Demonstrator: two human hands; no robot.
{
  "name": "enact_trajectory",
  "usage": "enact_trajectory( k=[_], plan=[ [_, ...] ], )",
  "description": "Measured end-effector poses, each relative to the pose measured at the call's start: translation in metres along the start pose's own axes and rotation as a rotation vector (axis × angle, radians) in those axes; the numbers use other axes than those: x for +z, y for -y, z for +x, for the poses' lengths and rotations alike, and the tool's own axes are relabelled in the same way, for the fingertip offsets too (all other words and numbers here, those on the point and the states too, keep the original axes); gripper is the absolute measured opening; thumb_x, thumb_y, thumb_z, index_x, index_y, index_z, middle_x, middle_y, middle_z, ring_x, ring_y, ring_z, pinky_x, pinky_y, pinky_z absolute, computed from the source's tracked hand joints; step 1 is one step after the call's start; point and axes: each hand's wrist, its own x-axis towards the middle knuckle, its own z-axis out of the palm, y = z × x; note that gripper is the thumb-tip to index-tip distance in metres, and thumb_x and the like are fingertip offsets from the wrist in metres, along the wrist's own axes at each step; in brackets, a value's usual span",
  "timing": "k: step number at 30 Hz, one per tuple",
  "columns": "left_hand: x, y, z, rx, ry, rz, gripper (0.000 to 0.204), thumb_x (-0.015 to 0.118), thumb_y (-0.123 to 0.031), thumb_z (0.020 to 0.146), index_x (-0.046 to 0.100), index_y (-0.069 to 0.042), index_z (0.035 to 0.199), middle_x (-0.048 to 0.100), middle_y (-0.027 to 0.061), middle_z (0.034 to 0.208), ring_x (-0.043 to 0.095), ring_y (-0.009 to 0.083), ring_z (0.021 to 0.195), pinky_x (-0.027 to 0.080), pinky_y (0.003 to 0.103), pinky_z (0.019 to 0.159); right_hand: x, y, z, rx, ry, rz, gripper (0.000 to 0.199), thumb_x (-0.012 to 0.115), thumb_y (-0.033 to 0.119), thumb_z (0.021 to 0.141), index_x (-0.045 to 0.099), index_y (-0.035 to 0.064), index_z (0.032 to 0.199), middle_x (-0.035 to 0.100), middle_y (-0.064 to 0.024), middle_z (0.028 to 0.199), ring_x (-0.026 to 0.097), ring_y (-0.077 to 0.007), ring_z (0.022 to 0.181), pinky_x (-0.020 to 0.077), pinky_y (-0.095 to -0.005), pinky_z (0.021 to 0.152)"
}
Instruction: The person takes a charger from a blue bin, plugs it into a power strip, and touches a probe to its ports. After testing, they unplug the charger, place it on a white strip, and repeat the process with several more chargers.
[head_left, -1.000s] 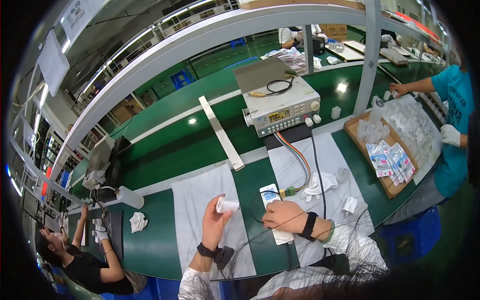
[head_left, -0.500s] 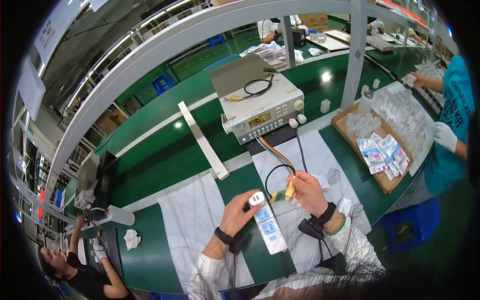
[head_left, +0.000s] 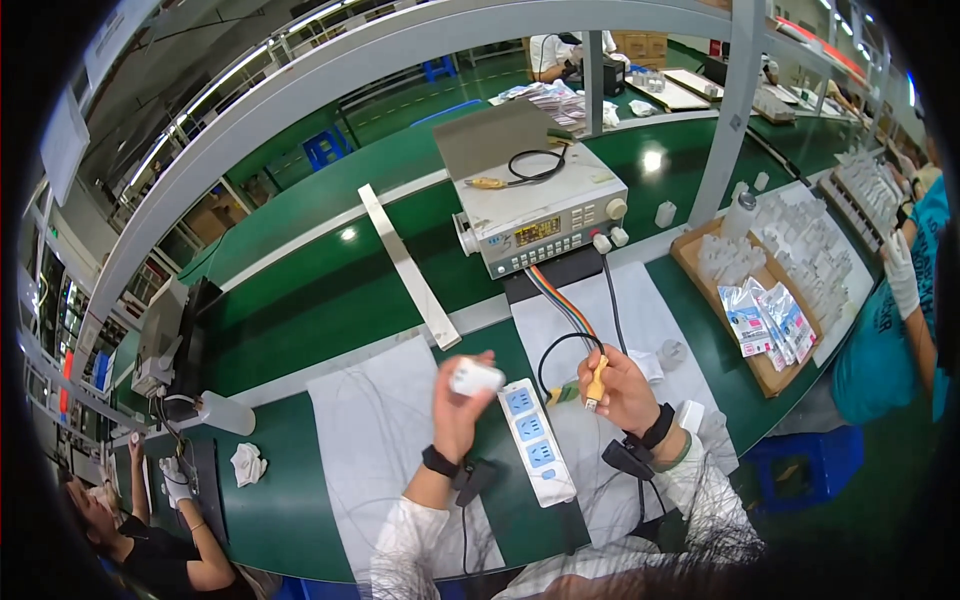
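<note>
- Wristbands are worn on both forearms, each with a dark clip and cord trailing down over the white mat (head_left: 385, 440) toward the lower edge.
- The left hand (head_left: 458, 412) is raised above the mat, its fingers closed around a small white adapter (head_left: 476, 377), which is pinched at the top of the hand and held clear of the table.
- The white power strip (head_left: 534, 440) lies flat just to the right of that hand, between the two hands; all of its sockets are seen bare, so nothing is judged to be plugged in yet.
- The right hand (head_left: 622, 390) is closed on a yellow-handled plug (head_left: 596, 380), held upright, with a black cable looping from it; the adapter and this plug are near each other but apart, with the strip below the gap.
- By the look of it, both pieces are picked up and the joining of one to the other, or to the strip, is left to be done.
- A ribbon of coloured wires (head_left: 560, 300) and a black lead are run from the hands' area up to the grey test instrument (head_left: 545, 210) farther back, its display lit.
- A cardboard tray (head_left: 745, 350) of small white parts and printed packets is set well to the right, where another person's gloved hand (head_left: 900, 275) is at work.
- A long white strip (head_left: 405, 265) lies on the green bench (head_left: 320, 300) beyond the mat.
</note>
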Motion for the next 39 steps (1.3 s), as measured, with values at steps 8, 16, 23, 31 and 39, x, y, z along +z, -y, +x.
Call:
enact_trajectory(
  k=[8, 16, 23, 31, 39],
  plan=[
    [-0.025, 0.001, 0.007, -0.225, -0.157, -0.687, 0.054, 0.059, 0.001, 0.085, 0.041, -0.006, 0.135, 0.051, 0.0102, 0.125, 0.057, 0.0263, 0.11, 0.045, 0.039, 0.099, 0.002, -0.008, 0.002, 0.036, -0.027, -0.014, 0.015, 0.049, 0.013, 0.099, 0.049, 0.0077, 0.113, 0.061, -0.0095, 0.105, 0.052, -0.0088, 0.066, 0.0448, -0.0234, 0.06],
    [0.009, -0.004, 0.001, -0.262, -0.193, -0.252, 0.052, 0.057, 0.004, 0.087, 0.042, -0.005, 0.136, 0.053, 0.0107, 0.122, 0.054, 0.0267, 0.118, 0.044, 0.038, 0.102, 0.009, -0.006, 0.002, 0.106, -0.12, -0.118, 0.019, 0.053, 0.02, 0.098, 0.047, 0.0076, 0.112, 0.061, -0.0081, 0.1, 0.053, -0.0091, 0.068, 0.0466, -0.0234, 0.06],
    [0.015, -0.006, 0.0, -0.103, 0.027, 0.248, 0.042, 0.066, -0.011, 0.088, 0.052, -0.006, 0.128, 0.059, 0.0092, 0.115, 0.057, 0.0216, 0.112, 0.045, 0.034, 0.098, 0.001, -0.007, 0.007, 0.111, -0.118, -0.112, 0.015, 0.05, 0.013, 0.098, 0.048, 0.0065, 0.111, 0.061, -0.0101, 0.103, 0.059, -0.0118, 0.077, 0.0516, -0.0247, 0.066],
    [0.015, -0.017, 0.0, 0.173, 0.193, 1.024, 0.045, 0.076, -0.014, 0.075, 0.061, -0.01, 0.117, 0.061, 0.0116, 0.108, 0.059, 0.0288, 0.1, 0.048, 0.035, 0.085, 0.011, -0.004, 0.012, 0.027, -0.185, -0.408, 0.014, 0.054, 0.011, 0.096, 0.051, 0.0043, 0.108, 0.062, -0.0108, 0.105, 0.062, -0.0126, 0.078, 0.053, -0.0242, 0.068],
    [0.012, -0.008, -0.002, 0.145, 0.147, 0.887, 0.046, 0.076, -0.017, 0.076, 0.059, -0.005, 0.117, 0.061, 0.0116, 0.105, 0.059, 0.029, 0.097, 0.048, 0.036, 0.082, 0.038, -0.019, 0.038, -0.043, -0.139, -1.146, 0.019, 0.067, 0.016, 0.088, 0.058, 0.0032, 0.098, 0.064, -0.0074, 0.09, 0.062, -0.0139, 0.072, 0.0504, -0.0256, 0.062]
  ],
)
